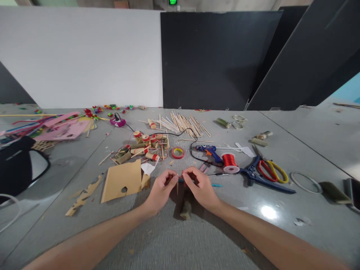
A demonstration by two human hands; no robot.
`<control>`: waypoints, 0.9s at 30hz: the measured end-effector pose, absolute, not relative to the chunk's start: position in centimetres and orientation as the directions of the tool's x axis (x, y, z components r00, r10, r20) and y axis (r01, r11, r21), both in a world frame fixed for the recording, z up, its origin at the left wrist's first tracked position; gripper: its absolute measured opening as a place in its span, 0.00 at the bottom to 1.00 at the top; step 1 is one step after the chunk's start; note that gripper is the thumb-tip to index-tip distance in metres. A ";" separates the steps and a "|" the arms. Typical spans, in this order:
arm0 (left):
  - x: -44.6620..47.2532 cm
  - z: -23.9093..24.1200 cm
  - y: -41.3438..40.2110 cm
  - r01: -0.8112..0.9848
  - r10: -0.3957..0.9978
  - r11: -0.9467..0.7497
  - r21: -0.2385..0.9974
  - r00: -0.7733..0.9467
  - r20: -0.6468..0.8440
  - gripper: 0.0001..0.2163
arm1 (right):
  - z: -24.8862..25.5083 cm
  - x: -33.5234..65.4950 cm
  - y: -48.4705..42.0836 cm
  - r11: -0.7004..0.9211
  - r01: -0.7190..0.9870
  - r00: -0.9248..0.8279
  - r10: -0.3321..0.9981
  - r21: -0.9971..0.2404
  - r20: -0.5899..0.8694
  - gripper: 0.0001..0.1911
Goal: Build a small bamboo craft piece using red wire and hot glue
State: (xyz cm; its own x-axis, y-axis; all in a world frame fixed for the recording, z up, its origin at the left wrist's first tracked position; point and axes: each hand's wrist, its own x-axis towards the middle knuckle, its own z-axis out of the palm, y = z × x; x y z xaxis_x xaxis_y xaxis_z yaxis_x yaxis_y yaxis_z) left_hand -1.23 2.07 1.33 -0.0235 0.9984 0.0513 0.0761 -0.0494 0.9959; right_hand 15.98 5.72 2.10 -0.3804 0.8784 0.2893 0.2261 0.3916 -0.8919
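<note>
My left hand (162,187) is closed in a pinch on a thin wooden stick (177,188), which points down from the fingertips. My right hand (200,186) pinches close beside it, and a bit of thin red wire (182,173) shows at its fingertips; its far end is too small to follow. Under the hands lies a dark green bamboo piece (185,209), partly in shadow. A blue pen (217,185) sticks out past my right hand. Just beyond the hands is a roll of red tape (178,153), and to the right stands a spool of red wire (230,163).
A blue glue gun (209,152), pruning shears (260,179) and scissors (272,170) lie to the right. Cut cardboard (122,182) is at left, with bamboo pieces (123,156) behind it. Thin sticks (187,123) are heaped farther back, before upright black panels (216,60).
</note>
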 end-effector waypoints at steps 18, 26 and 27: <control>-1.2 1.1 2.1 0.033 0.999 -0.036 0.999 -0.017 0.036 0.16 | 3.1 16.9 4.5 0.354 -0.114 -0.561 0.748 -0.928 0.354 0.12; -0.9 1.0 2.1 -0.056 0.995 0.086 0.995 0.054 -0.083 0.17 | 3.1 16.8 4.3 0.260 -0.166 -0.628 0.716 -0.951 0.305 0.11; -0.9 1.0 2.1 -0.050 0.995 0.086 0.995 0.057 -0.083 0.17 | 3.1 16.8 4.3 0.265 -0.163 -0.621 0.721 -0.950 0.308 0.11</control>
